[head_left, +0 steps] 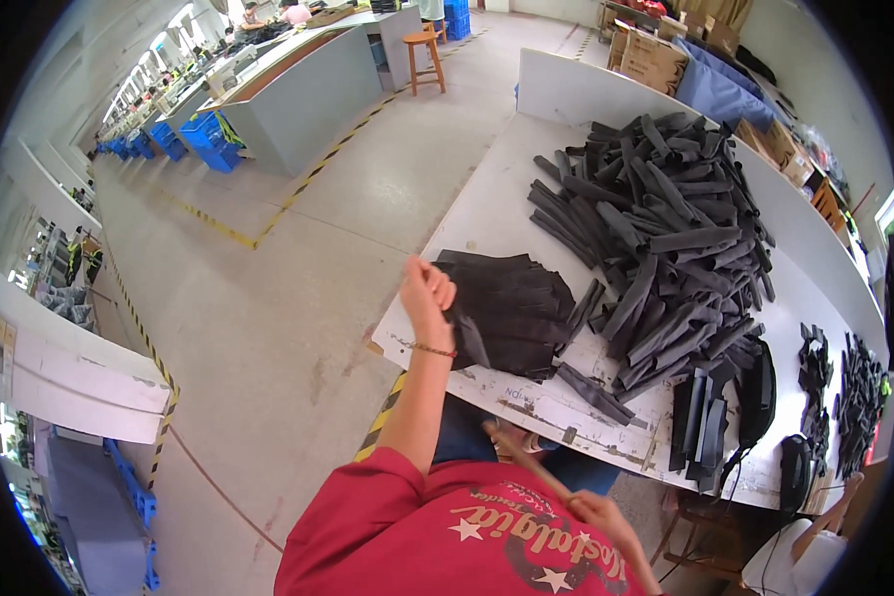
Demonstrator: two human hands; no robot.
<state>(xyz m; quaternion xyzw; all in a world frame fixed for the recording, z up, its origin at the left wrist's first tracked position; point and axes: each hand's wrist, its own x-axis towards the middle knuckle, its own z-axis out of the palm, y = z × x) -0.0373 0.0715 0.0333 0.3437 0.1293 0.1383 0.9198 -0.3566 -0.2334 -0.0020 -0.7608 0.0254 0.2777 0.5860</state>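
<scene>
Left hand [427, 288] fingers curled shut, gripping the near-left edge of the flat black fabric stack [512, 313] on the white worktable [487, 209]. Right hand [591, 509] closed around a thin wooden stick [531, 462] near the torso. Large black strip pile [666, 219] lies far right.

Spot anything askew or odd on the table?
The big pile of black strips is a loose jumble, while smaller stacks by the near edge lie aligned. Left hand grips the black fabric stack. No damage visible.

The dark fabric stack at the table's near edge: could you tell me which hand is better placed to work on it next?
Probably the left hand: it is raised right at the dark fabric stack, its fingers closed on a piece. The right hand is low by the red shirt, holding a wooden stick, away from the table.
</scene>
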